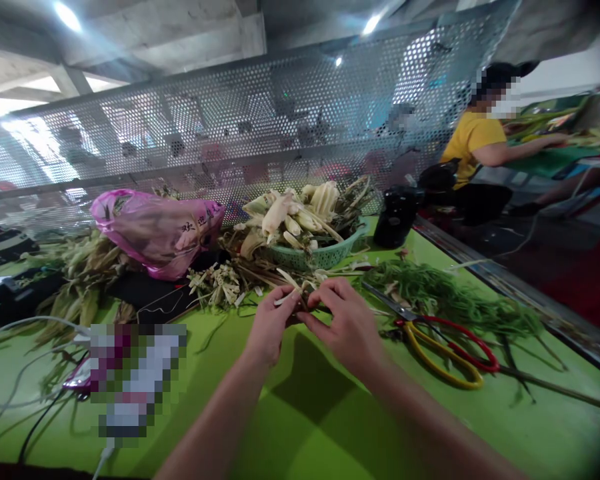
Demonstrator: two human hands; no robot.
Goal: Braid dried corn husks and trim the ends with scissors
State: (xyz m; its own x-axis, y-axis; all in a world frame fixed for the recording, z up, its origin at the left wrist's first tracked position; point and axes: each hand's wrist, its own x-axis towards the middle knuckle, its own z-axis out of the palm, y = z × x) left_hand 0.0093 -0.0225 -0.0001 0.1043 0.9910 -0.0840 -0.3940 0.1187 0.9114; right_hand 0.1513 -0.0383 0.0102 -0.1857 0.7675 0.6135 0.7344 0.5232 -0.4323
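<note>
My left hand [271, 322] and my right hand [344, 317] meet over the green table [310, 413], fingers pinched together on a thin pale plant stalk [300, 293] held between them. Just beyond the hands lies a heap of cut stalk pieces [217, 283]. Behind that stands a teal basket [320, 255] piled with peeled pale shoots [293, 213]. Red and yellow scissors [447, 350] lie on the table to the right of my right hand.
A pink plastic bag [155, 230] lies at the back left by husks [77, 273]. Green trimmings [445, 293] spread at the right. A black jar [397, 215] stands by a perforated metal screen [260, 127]. Cables [35, 373] trail at left. A person in yellow [473, 150] works beyond.
</note>
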